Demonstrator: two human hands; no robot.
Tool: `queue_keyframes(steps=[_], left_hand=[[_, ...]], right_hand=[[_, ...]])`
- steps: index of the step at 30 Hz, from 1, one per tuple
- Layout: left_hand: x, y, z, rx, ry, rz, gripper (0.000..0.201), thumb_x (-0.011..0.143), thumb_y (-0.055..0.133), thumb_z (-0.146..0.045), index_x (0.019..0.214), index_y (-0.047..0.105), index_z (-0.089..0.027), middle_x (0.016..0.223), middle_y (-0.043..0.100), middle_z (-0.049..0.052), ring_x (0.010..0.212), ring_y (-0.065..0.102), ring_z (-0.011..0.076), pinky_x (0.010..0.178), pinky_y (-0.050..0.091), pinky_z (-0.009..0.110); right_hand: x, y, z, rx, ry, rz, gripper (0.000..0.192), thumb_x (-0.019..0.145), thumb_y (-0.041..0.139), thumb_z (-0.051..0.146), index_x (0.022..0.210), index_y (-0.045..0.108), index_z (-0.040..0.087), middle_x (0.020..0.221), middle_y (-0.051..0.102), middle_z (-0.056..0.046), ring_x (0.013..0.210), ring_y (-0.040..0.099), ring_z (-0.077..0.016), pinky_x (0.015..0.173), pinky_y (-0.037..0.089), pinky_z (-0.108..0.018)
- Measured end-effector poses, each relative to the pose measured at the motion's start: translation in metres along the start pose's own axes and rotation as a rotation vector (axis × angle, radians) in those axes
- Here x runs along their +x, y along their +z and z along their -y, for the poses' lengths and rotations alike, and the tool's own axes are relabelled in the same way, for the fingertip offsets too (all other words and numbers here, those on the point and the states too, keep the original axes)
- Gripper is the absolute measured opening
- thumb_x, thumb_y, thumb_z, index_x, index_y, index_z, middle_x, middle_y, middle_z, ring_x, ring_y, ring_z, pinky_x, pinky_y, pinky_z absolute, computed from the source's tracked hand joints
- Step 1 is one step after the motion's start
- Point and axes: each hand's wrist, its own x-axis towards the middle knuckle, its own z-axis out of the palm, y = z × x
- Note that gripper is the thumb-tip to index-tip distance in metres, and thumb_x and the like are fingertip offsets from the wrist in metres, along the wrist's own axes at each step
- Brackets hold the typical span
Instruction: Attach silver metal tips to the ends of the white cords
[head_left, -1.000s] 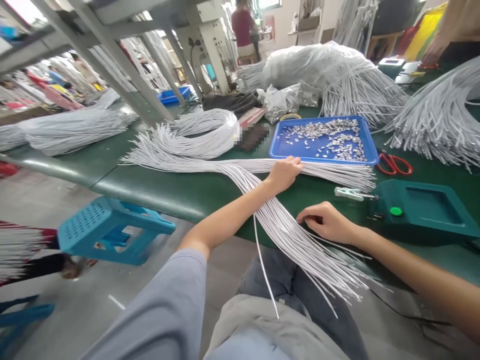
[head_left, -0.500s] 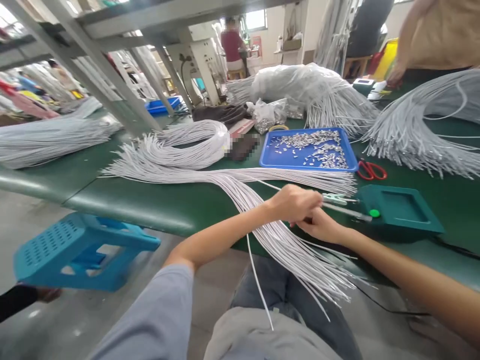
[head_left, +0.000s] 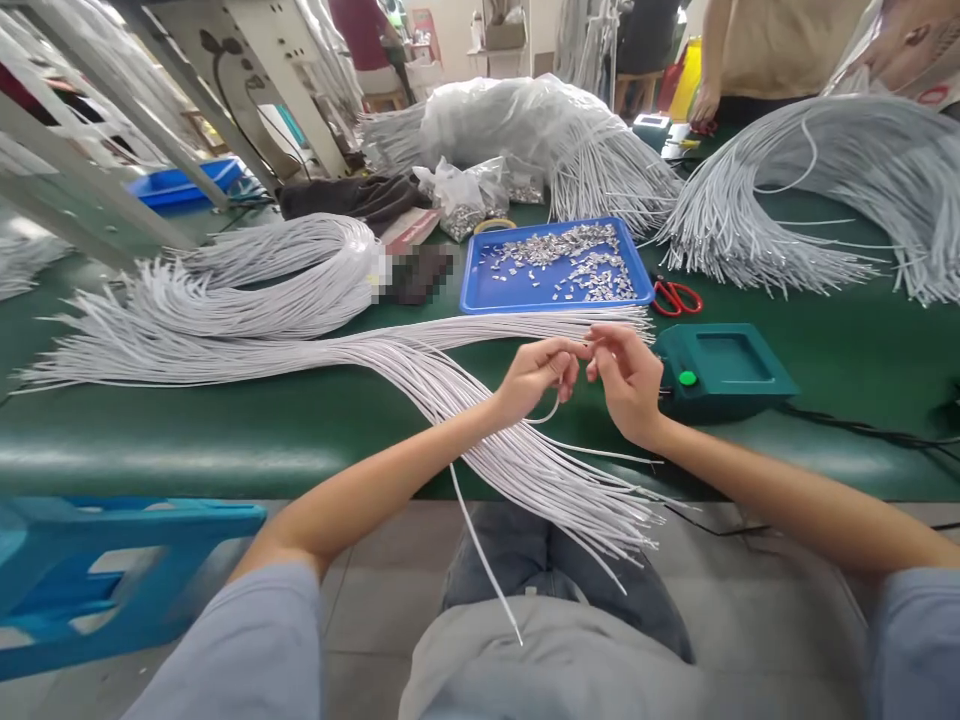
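Stretching across the whole view, the green table [head_left: 225, 430] has a smooth, faintly glossy top and a rounded front edge. Long bundles of thin white cords [head_left: 247, 345] fan over it, round in section and matte; one sheaf runs from the left to the middle and spills off the front edge toward the person's lap, while another curls into a loop farther back. A second heap of the same cords [head_left: 787, 210] sweeps in an arc at the right, and a clear, crinkled plastic bag [head_left: 517, 120] covers more cords behind.

A flat blue plastic tray [head_left: 491, 290], rectangular with a low rim, holds scattered small shiny metal clips [head_left: 570, 262]. Just right of it lie red-handled scissors [head_left: 675, 297]. Nearer the front sits a teal box [head_left: 720, 365], blocky, with a recessed square top and a round green button, a black cable trailing from its side.

Both hands meet above the sheaf, just left of the teal box. The left hand [head_left: 534, 378] has its fingers curled in, pinching a single white cord [head_left: 553, 412] that loops down beneath it and lies over the sheaf. The right hand [head_left: 628, 378] has thumb and forefinger pressed together at the cord's end, beside the left fingertips; whether a clip sits between them is too small to tell.
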Motion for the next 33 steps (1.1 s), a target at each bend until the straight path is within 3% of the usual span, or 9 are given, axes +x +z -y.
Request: queue_keyframes(steps=[2, 9, 21, 33], left_hand=[[0.005, -0.007, 0.004, -0.041, -0.12, -0.077, 0.042, 0.072, 0.081, -0.047, 0.09, 0.068, -0.011, 0.065, 0.062, -0.001, 0.054, 0.062, 0.0102, 0.055, 0.053, 0.023], [0.004, -0.01, 0.003, -0.062, -0.258, -0.177, 0.041, 0.059, 0.09, -0.041, 0.08, 0.072, -0.01, 0.067, 0.071, 0.003, 0.058, 0.066, 0.0101, 0.058, 0.055, 0.02], [0.007, -0.004, 0.001, 0.017, -0.19, -0.188, 0.041, 0.046, 0.095, -0.035, 0.064, 0.068, -0.01, 0.055, 0.066, 0.0, 0.052, 0.065, 0.0111, 0.05, 0.053, 0.019], [0.008, -0.001, 0.002, 0.147, -0.163, -0.187, 0.046, 0.05, 0.093, -0.041, 0.062, 0.061, -0.01, 0.055, 0.062, 0.0, 0.051, 0.061, 0.0093, 0.05, 0.05, 0.02]], right_hand=[[0.003, -0.001, -0.003, -0.016, -0.046, -0.05, 0.019, 0.091, 0.052, 0.024, 0.107, 0.063, 0.024, 0.097, 0.064, -0.006, 0.082, 0.065, -0.0146, 0.051, 0.052, -0.023], [0.006, -0.001, -0.013, -0.037, 0.031, 0.125, 0.027, 0.085, 0.056, 0.019, 0.112, 0.062, 0.023, 0.095, 0.064, -0.004, 0.083, 0.064, -0.013, 0.056, 0.056, -0.021], [0.009, -0.007, -0.003, 0.024, 0.099, 0.193, 0.025, 0.085, 0.059, 0.021, 0.109, 0.062, 0.024, 0.094, 0.068, -0.002, 0.084, 0.065, -0.0128, 0.06, 0.057, -0.022], [0.011, -0.007, 0.003, -0.071, 0.161, 0.219, 0.024, 0.084, 0.058, 0.026, 0.109, 0.057, 0.025, 0.084, 0.064, 0.0, 0.081, 0.065, -0.0141, 0.056, 0.054, -0.026]])
